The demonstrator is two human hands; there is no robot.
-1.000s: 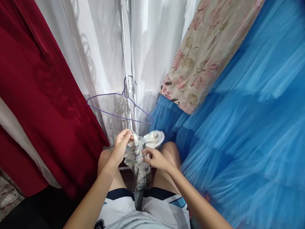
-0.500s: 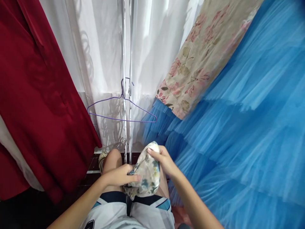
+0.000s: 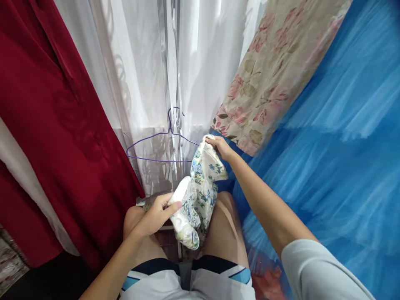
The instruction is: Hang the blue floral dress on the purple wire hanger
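Between my hands is a small white floral garment (image 3: 204, 191) with blue and yellow flowers, partly unfolded above my knees. My left hand (image 3: 159, 214) grips its lower left side, where a white lining or padded part shows, thumb on top. Up at the garment's top edge, my right hand (image 3: 220, 148) pinches the cloth beside the hanger. A purple wire hanger (image 3: 150, 160) hangs by its hook on a narrow metal stand; its right end is hidden behind the garment.
Dark red cloth (image 3: 78, 146) hangs at the left. White curtains (image 3: 143, 62) cover the back, behind the upright metal stand (image 3: 171, 83). To the right hang a beige floral cloth (image 3: 265, 83) and a wide blue tulle skirt (image 3: 337, 187).
My right hand has lifted the garment's top up and forward toward the hanger. The cloth, bunched before, is now spread longer between my hands. My left hand has stayed low, still gripping.
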